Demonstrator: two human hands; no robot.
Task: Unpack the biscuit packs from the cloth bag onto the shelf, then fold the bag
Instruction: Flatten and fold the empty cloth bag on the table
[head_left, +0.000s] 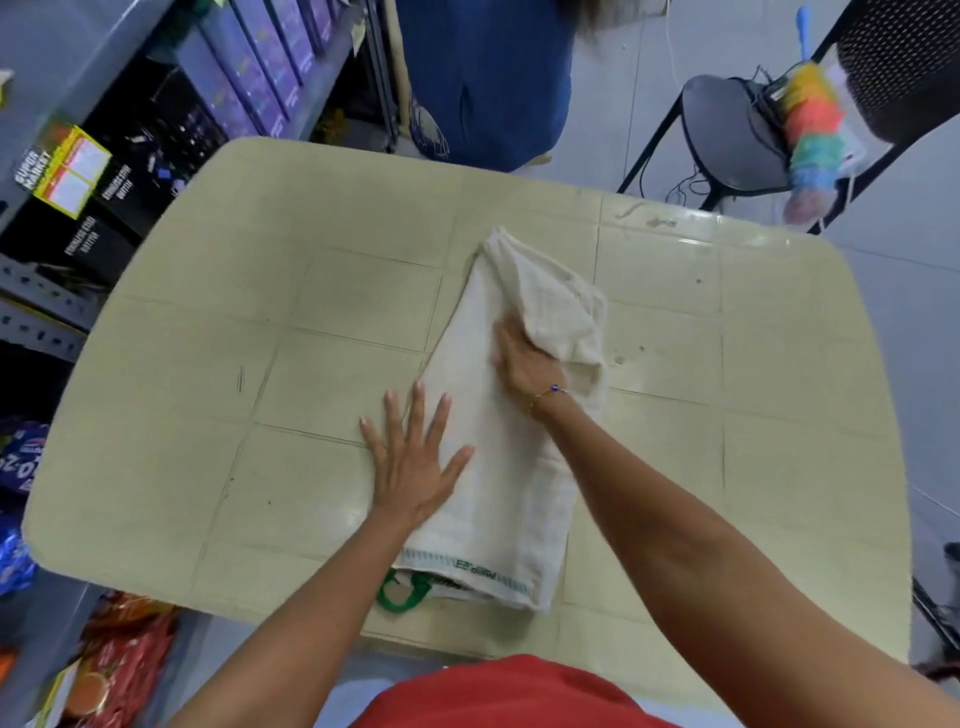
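Note:
A cream cloth bag (506, 499) lies lengthways on the pale table (260, 291), folded into a long strip, with its green-stitched mouth and green handle (402, 595) at the near edge. My left hand (410, 462) lies flat with fingers spread on the bag's left edge and the table. My right hand (522, 361) grips a fold of the bag's far end, and loose cloth is bunched over its fingers. No biscuit packs show on the table.
Shelving (171, 104) with purple and black boxes stands at the left, with snack packs (119, 654) lower down. A person in blue (483, 78) stands beyond the table. A black chair (737, 135) with a colourful duster (810, 135) is at the far right.

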